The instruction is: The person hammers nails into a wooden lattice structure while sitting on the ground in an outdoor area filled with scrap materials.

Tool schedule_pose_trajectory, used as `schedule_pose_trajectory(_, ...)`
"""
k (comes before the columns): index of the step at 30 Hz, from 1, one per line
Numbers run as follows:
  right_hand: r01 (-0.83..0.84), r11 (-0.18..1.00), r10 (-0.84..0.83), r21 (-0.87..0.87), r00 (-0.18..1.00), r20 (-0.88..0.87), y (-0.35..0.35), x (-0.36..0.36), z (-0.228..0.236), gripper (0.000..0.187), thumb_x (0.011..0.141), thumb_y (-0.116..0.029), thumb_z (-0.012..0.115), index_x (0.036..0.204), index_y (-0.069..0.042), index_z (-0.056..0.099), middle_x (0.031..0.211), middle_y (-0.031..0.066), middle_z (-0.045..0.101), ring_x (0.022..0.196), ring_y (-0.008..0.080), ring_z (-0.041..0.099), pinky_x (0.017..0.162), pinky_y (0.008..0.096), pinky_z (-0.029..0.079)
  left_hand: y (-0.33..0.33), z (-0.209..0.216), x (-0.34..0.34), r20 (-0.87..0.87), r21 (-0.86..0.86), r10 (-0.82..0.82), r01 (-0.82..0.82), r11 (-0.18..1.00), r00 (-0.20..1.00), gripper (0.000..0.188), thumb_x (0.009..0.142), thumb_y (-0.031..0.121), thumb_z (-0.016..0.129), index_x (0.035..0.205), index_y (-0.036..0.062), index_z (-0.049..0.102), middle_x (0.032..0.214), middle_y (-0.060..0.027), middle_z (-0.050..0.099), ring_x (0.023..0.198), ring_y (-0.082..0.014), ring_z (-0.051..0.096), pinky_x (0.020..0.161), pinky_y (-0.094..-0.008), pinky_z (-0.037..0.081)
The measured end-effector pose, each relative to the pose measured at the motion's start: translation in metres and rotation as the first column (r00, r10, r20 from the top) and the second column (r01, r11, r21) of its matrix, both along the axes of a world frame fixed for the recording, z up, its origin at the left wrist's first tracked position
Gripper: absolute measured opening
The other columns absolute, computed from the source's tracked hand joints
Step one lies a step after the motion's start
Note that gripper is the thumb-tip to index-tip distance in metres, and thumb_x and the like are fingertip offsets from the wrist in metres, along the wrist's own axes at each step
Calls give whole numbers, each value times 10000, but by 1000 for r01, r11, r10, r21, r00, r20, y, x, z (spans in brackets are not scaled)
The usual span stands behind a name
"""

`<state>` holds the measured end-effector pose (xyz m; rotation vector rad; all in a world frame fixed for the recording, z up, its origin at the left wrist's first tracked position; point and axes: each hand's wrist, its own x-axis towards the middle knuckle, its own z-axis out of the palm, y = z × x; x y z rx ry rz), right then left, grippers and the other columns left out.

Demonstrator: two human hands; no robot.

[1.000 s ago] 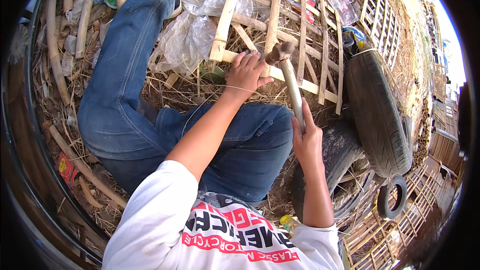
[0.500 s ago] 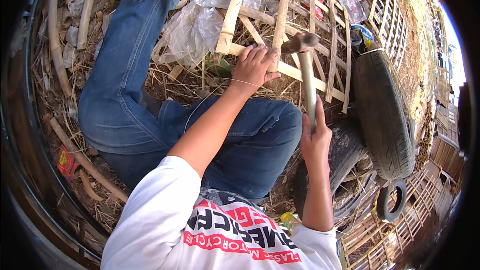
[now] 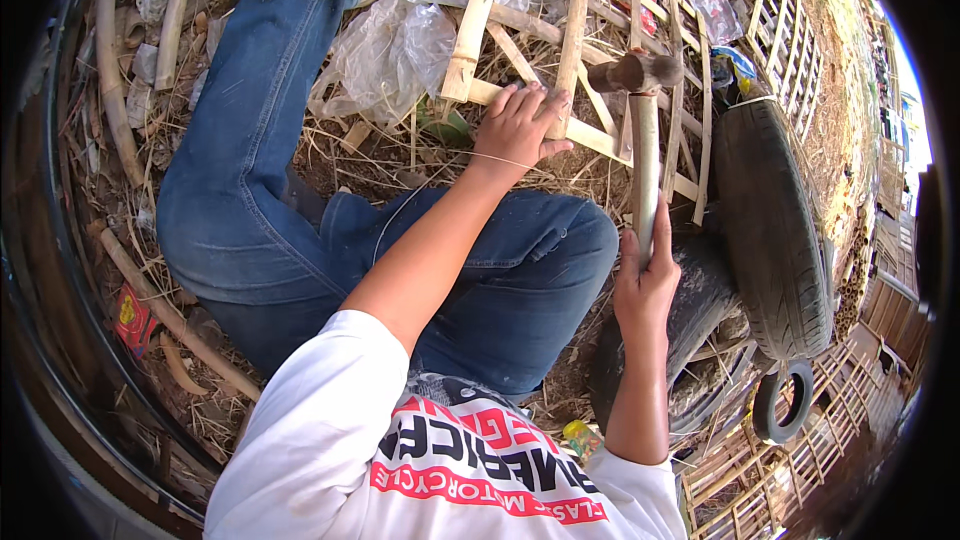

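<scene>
A lattice of split bamboo slats (image 3: 574,40) lies on the ground in front of me. My left hand (image 3: 516,132) is closed over its near crosspiece, fingertips on the slat beside the joint with an upright one. Held by its pale handle, a hammer (image 3: 645,155) stands nearly upright in my right hand (image 3: 648,280). Its brown, rusty-looking head (image 3: 636,73) hangs over the lattice, right of my left hand and apart from it. A thin loose strand crosses my left wrist.
Two worn tyres (image 3: 770,230) stand close to my right arm, with a smaller one (image 3: 783,402) beyond them. Crumpled clear plastic (image 3: 395,55), dry straw and bamboo poles (image 3: 175,15) litter the ground. Another bamboo lattice (image 3: 785,15) lies at the far right. My bent legs in jeans (image 3: 250,200) flank the work.
The hammer and my right hand have shifted to the right, and the head has turned more sideways. My left hand stays on the same spot of the lattice; the whole view has slid slightly.
</scene>
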<state>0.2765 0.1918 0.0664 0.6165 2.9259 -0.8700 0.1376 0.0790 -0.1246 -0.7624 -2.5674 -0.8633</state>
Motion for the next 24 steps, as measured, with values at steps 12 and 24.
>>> schedule_pose_trajectory(12,-14,999,9,45,995,103,10,-1,-14,505,962,-101,571,1445,-77,428,873,180,677,726,184,584,657,312,496,-7,-4,3,-7,-37,42,-42,998,999,697,783,640,579,1311,185,580,1168,-74,608,1155,-224,537,1089,-395,292)
schedule_pose_trajectory(24,66,998,-64,19,996,-56,3,-8,3,524,951,-96,577,1448,-107,412,878,295,662,877,388,697,707,380,536,4,-5,-1,-20,12,10,-10,1000,1000,694,788,640,575,1313,186,579,1154,-57,606,1168,-211,532,1071,-402,297)
